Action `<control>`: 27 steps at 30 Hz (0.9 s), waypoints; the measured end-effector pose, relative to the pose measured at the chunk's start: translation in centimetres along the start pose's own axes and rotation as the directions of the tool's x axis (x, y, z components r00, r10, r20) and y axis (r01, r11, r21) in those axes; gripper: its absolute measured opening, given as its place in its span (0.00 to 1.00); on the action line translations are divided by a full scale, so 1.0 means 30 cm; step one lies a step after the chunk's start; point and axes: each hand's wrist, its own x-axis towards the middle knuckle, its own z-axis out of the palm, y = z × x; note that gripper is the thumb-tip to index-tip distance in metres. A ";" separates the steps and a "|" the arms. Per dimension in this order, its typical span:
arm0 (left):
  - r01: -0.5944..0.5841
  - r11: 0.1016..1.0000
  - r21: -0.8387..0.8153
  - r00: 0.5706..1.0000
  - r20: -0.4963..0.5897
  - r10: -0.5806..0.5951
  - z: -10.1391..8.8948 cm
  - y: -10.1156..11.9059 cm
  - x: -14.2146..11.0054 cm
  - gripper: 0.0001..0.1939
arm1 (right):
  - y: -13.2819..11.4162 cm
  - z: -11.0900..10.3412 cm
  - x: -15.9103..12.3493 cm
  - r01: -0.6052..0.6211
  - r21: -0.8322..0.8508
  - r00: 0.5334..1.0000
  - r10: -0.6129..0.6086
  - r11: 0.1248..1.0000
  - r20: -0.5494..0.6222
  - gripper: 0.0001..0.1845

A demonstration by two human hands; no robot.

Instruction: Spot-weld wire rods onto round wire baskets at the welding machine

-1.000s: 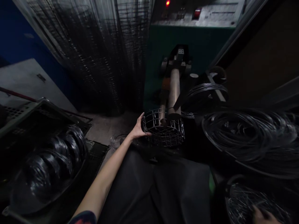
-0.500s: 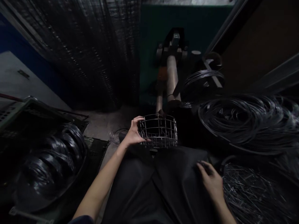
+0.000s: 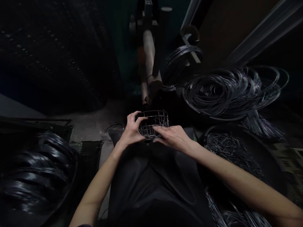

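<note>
both hands grip round wire basket [image 3: 153,123]; tray [image 3: 267,157] of wire pieces right.

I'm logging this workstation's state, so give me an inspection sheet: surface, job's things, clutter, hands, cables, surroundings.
Surface: dark apron over the lap; bare floor ahead on the left.
Job's things: round wire basket at the lap's front edge.
Clutter: short cut wires heaped on the right; wire rings piled beyond; black rings in a tray on the left.
Hands: left hand grips the basket's left rim; right hand lies on its near side.
Cables: nothing seen.
Surroundings: machine roller ahead; mesh stack on the left, dim.
</note>
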 end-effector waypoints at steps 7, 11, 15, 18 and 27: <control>0.050 0.996 -0.076 0.996 -0.067 -0.056 -0.001 -0.029 0.023 0.40 | 0.055 -0.008 0.034 0.129 -0.086 0.986 -0.137 0.988 -0.099 0.20; 0.022 0.996 -0.089 0.997 -0.077 -0.029 -0.003 -0.052 0.078 0.41 | 0.091 -0.022 0.066 0.117 -0.038 0.974 -0.122 0.992 -0.190 0.20; 0.024 0.995 -0.092 0.997 -0.076 -0.031 -0.004 -0.063 0.099 0.41 | 0.106 -0.021 0.079 0.125 0.037 0.965 -0.113 0.991 -0.237 0.20; 0.027 0.995 -0.093 0.997 -0.071 -0.034 -0.007 -0.067 0.101 0.41 | 0.113 -0.012 0.087 0.135 0.011 0.958 -0.127 0.991 -0.256 0.20; 0.039 0.996 -0.084 0.996 -0.076 -0.045 -0.029 -0.091 0.135 0.39 | 0.123 -0.011 0.134 0.097 -0.033 0.964 -0.102 0.995 -0.246 0.21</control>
